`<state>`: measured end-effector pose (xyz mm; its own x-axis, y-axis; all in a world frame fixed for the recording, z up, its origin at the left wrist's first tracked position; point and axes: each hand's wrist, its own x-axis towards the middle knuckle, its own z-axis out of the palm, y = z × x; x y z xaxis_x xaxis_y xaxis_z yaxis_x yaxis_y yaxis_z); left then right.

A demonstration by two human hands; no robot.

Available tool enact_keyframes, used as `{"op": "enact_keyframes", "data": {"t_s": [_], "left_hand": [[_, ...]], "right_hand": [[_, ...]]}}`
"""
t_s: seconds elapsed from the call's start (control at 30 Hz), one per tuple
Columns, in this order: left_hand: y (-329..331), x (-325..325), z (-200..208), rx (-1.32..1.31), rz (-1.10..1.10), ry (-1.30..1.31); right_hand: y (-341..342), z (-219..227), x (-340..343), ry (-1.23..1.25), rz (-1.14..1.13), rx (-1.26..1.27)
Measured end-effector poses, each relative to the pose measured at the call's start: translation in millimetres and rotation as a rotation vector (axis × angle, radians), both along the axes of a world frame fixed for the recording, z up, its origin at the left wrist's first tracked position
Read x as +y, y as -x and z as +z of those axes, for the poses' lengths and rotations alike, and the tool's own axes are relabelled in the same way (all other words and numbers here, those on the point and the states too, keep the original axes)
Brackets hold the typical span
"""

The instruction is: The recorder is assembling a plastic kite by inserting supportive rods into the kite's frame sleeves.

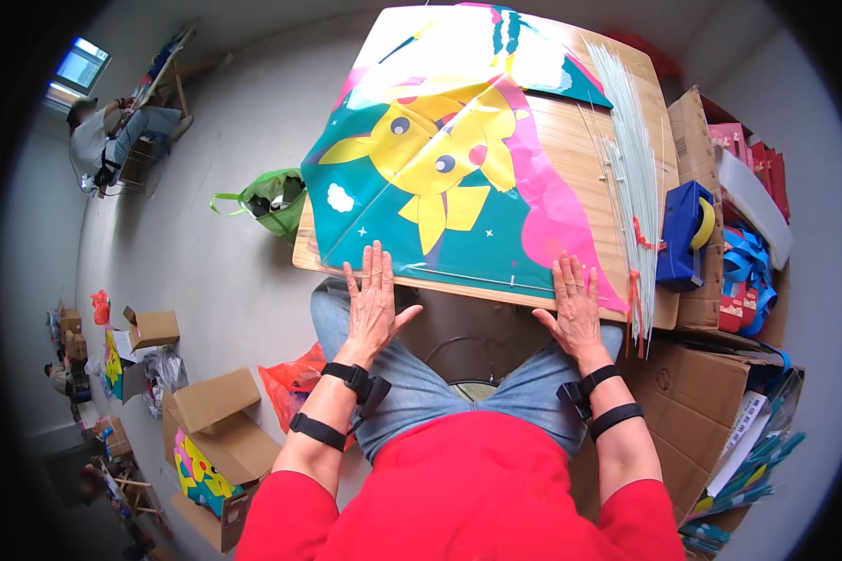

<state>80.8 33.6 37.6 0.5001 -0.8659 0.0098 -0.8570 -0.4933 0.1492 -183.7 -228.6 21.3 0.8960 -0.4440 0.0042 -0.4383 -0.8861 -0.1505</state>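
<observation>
A kite sail (pixel 524 201), printed in teal and pink with a yellow cartoon creature, lies spread over the wooden table (pixel 571 136). My left hand (pixel 372 304) rests flat on its near edge at the left, fingers stretched out and thumb apart. On the right, my right hand (pixel 575 304) lies the same way, across the teal and pink near corner. A thin white rod (pixel 463 277) runs along the near edge between my hands. Neither hand grips anything. Further printed sheeting (pixel 571 79) lies at the table's far side, partly covered by the sail.
A bundle of thin white rods (pixel 631 187), tied with red string, lies along the table's right side. Beside it stand a blue tape dispenser (pixel 683 238) and cardboard boxes (pixel 664 393). A green bag (pixel 276 210) hangs at the left. Another person (pixel 98 140) sits far left.
</observation>
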Motion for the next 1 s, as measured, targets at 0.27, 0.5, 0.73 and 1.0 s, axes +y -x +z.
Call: {"op": "enact_keyframes", "data": {"t_s": [0.27, 0.5, 0.73, 1.0], "left_hand": [[2.2, 14.0, 9.4, -0.112, -0.031, -0.175], [8.0, -0.9, 4.1, -0.093, -0.028, -0.057], [5.2, -8.1, 2.4, -0.072, 0.071, -0.152], [-3.2, 2.8, 3.7, -0.036, 0.031, -0.157]], "right_hand": [[0.2, -4.3, -0.6, 0.028, -0.002, -0.002], [2.4, 3.1, 13.0, -0.008, -0.073, -0.089], [52.1, 0.1, 24.5, -0.026, -0.236, -0.073], [74.1, -3.2, 15.4, -0.149, -0.370, -0.311]]}}
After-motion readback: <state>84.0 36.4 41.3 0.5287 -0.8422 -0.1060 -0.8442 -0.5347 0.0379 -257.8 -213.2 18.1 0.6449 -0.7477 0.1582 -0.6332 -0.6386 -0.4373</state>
